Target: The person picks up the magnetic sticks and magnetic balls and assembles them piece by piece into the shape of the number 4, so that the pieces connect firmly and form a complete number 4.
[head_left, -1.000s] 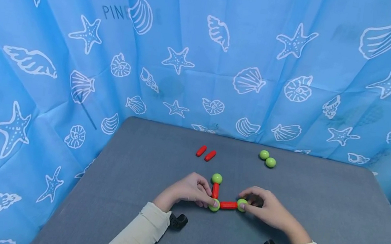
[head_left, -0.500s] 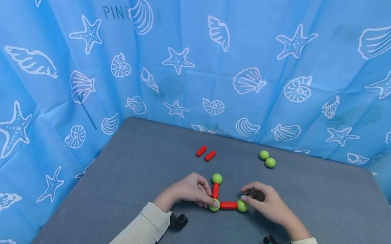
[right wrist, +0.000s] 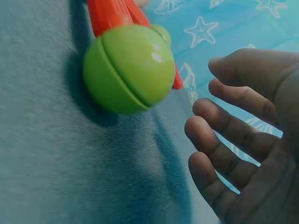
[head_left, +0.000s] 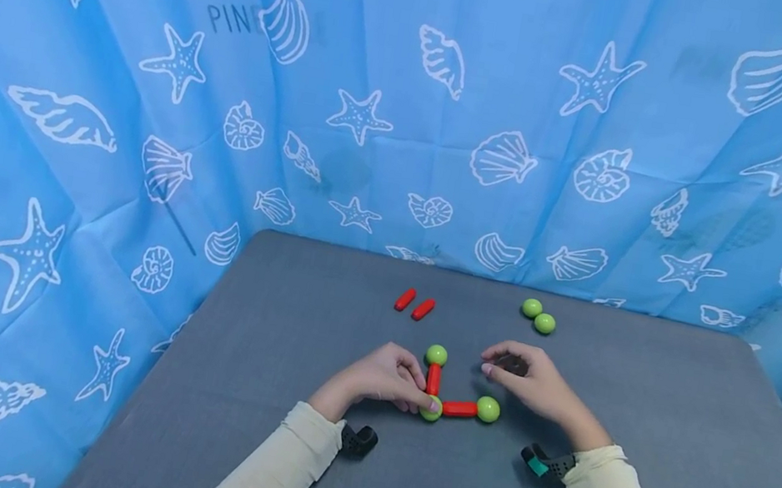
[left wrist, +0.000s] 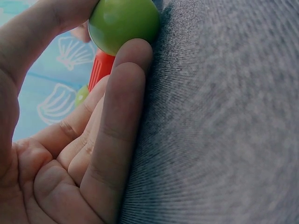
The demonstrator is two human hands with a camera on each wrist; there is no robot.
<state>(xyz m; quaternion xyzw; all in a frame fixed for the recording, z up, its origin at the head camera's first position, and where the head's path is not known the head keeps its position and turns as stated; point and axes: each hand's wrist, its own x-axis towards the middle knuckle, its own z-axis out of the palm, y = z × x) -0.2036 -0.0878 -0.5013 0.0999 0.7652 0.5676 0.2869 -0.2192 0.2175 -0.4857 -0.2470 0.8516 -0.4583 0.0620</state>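
Observation:
An L of two red rods and three green balls lies on the grey table (head_left: 272,327). My left hand (head_left: 382,379) pinches the corner ball (left wrist: 124,25) between thumb and fingers. From that corner one red rod (head_left: 434,379) runs away to a far ball (head_left: 436,354); the other rod (head_left: 461,409) points right and ends in a ball (head_left: 488,409). Above and behind this right-hand ball hovers my right hand (head_left: 539,382), fingers loosely bent and apart from it. The right wrist view shows nothing in its grasp, with the grooved ball (right wrist: 128,70) beside the fingertips.
Two loose red rods (head_left: 415,304) lie toward the back of the table. Further right are two loose green balls (head_left: 538,316), close together. A blue curtain (head_left: 411,112) with shell and starfish prints hangs behind the table and along its sides.
My right hand has let go of the right-hand ball and moved up and away from it toward the back. My left hand stays on the corner ball.

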